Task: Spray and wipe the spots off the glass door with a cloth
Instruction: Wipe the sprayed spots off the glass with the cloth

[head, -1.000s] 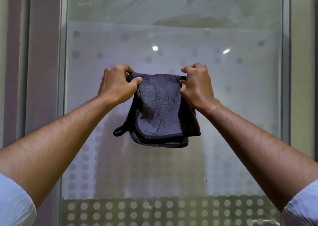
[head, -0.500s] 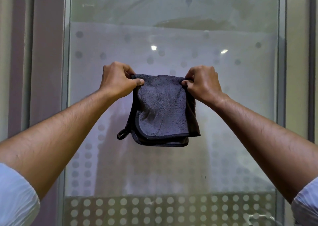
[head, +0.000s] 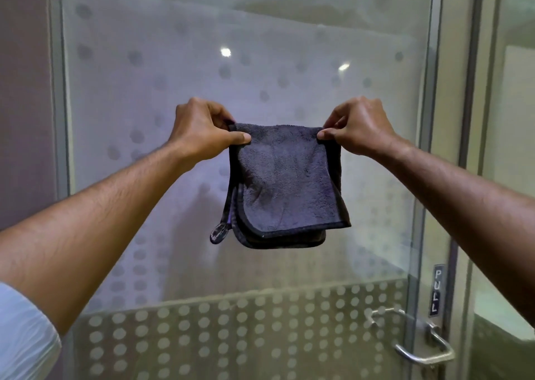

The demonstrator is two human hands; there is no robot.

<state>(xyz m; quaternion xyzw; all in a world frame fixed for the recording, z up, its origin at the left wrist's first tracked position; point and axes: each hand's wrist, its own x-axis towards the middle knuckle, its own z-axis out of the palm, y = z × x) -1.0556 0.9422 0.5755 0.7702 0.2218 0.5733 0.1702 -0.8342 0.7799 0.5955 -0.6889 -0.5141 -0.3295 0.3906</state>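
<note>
The cloth (head: 285,182) hangs in the air in front of the glass door (head: 173,84), held up at about chest-to-face height and folded over on itself so that several layers lie stacked, their dark bound edges showing along the bottom. The left hand (head: 202,132) is closed in a pinch on the upper left corner, thumb on the near face and fingers behind, and the right hand (head: 360,126) pinches the upper right corner the same way. Holding it by the two top corners pulls the top fold taut and lets the rest drop flat, which looks like a way of squaring the cloth into a neat pad with a fresh, even face for wiping; that is my reading, not something the picture proves. A small loop tag (head: 218,233) dangles from the lower left corner. Whether the cloth touches the glass behind it or hangs just clear I cannot tell. The door carries a frosted band with a pattern of dots, sparse above and dense along the lower strip, so these dots belong to the film and are not the spots to be cleaned. At lower right a metal handle (head: 422,348) sits beneath a small sign (head: 437,291) reading PULL. No spray bottle is in view, so the spraying step can't be judged from here; the wiping looks about to begin.
</note>
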